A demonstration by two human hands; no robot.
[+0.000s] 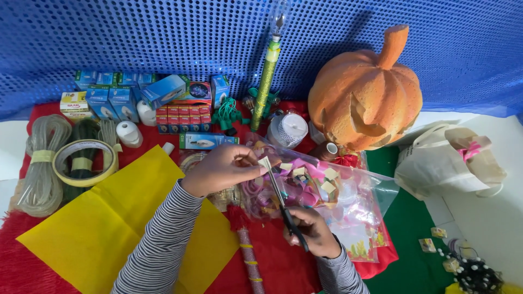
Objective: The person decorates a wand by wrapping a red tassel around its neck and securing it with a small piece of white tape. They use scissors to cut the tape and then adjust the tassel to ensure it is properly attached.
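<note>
Head view: left hand (220,170) fingers pinch a paper scrap (265,162); right hand (311,231) grips scissors (286,209).

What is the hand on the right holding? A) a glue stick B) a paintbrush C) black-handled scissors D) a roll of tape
C: the right hand grips black-handled scissors, blades reaching up to a small pale paper scrap pinched by the left hand.

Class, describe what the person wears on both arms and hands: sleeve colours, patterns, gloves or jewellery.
Both arms wear long, close-fitting sleeves with thin black-and-white horizontal stripes, ending at the wrists. The left hand and right hand are bare: no gloves, and no rings, watch or bracelets can be made out.
</note>
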